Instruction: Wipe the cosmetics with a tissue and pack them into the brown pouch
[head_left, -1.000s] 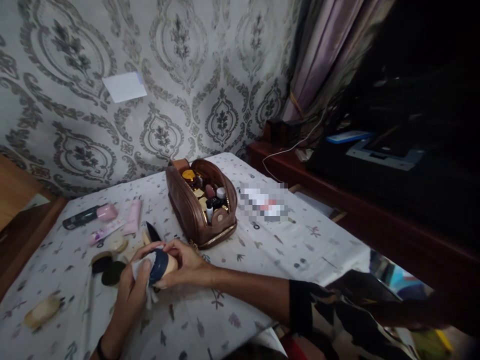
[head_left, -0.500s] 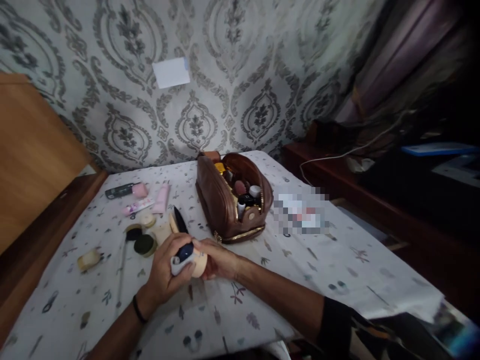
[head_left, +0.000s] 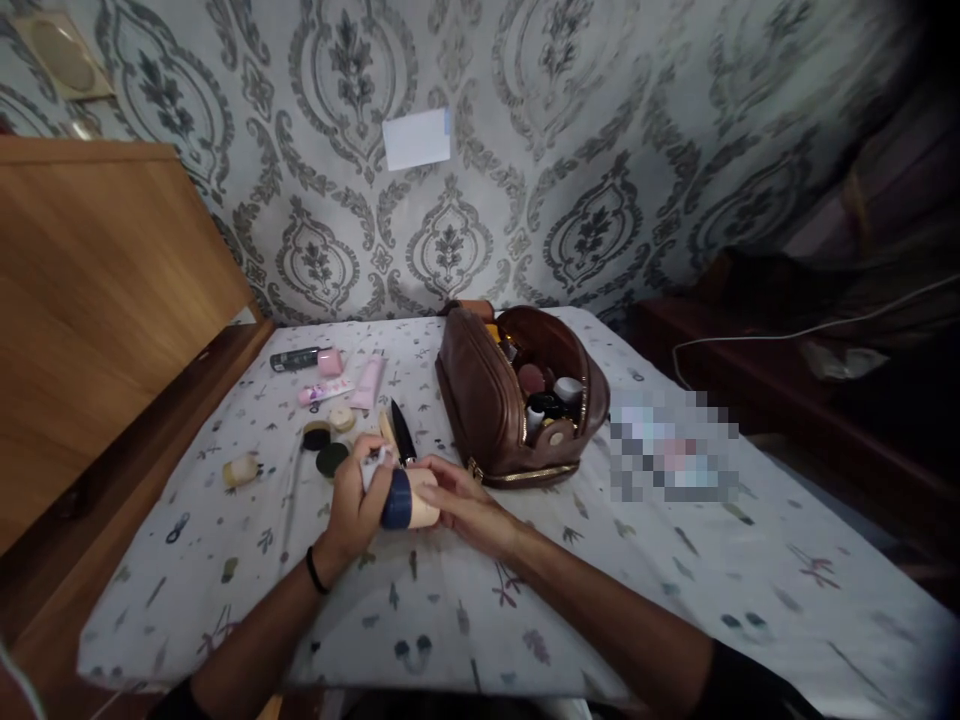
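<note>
Both hands are closed around a small cream jar (head_left: 421,500) with a dark blue lid (head_left: 397,502), lying on its side above the table. My left hand (head_left: 352,505) grips the lid end, with a crumpled white wipe or tissue (head_left: 375,463) between its fingers. My right hand (head_left: 465,505) holds the cream-coloured end, thumb along its side. Just beyond the hands lie a black pointed item (head_left: 403,432) and a slim beige item (head_left: 386,430). An open brown makeup bag (head_left: 480,410) stands to their right, full of cosmetics.
Left of the bag are a dark bottle with a pink cap (head_left: 300,359), pink tubes (head_left: 369,380), dark round pots (head_left: 332,460) and a small yellowish-white jar (head_left: 242,470). A blurred-out item (head_left: 671,450) lies right of the bag. A wooden cabinet (head_left: 112,300) borders the left.
The view has swung left. The jar has been turned between my hands, so its blue lid now faces left and down, and the white wipe sits above it.
</note>
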